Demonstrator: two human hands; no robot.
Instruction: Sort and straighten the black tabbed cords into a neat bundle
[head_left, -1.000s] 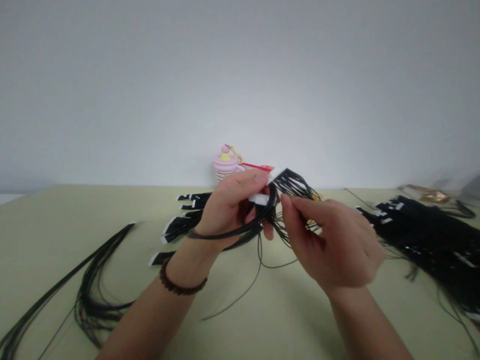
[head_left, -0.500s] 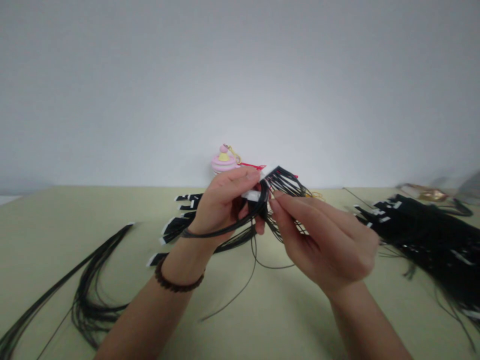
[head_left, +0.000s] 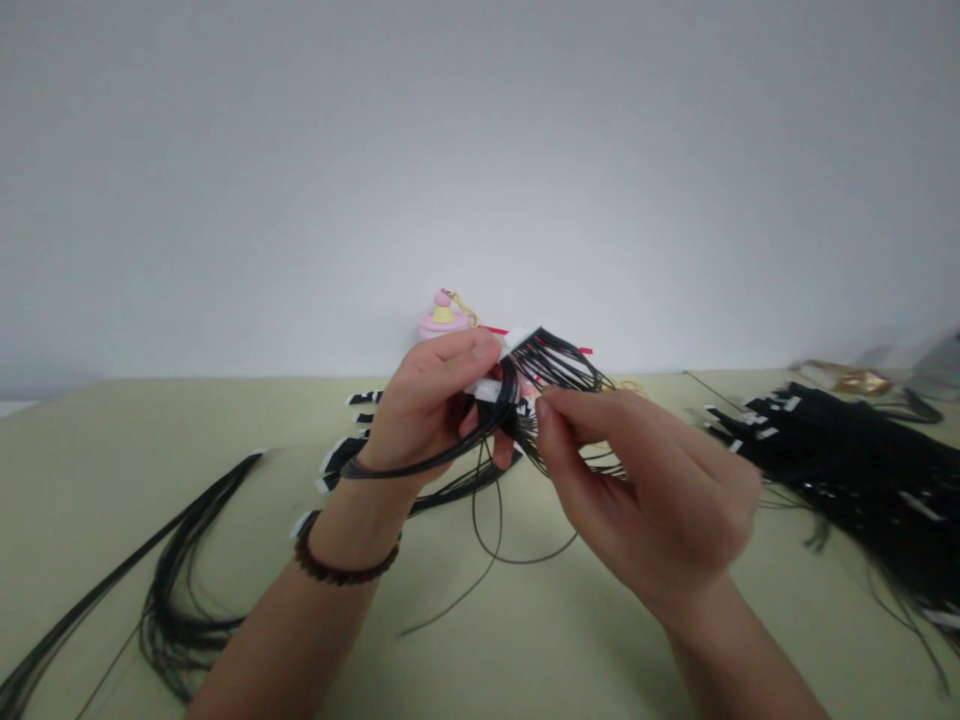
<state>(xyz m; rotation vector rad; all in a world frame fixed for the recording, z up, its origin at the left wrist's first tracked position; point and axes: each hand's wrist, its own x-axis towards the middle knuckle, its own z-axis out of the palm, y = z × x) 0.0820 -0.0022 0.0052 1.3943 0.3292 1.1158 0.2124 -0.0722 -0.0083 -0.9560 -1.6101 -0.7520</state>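
Note:
Above the middle of the table, my left hand is closed around a black wire harness. A white connector sticks out past its thumb, with black wires fanning from it to the right. Below that, a second white connector shows at the fingers, and a loop of wires hangs over the wrist. My right hand is closed in a pinch close beside the wires; what lies between its fingertips is too small to make out. One thin loose wire curls down beneath both hands.
More black wire bundles lie at the left, and several white-ended ones behind my left forearm. A large pile of black harnesses covers the right side. Near the wall stands a pink and yellow object.
My left hand and the harness have shifted slightly left, widening the gap to my right fingertips. The right hand stays nearly in place, still pinched.

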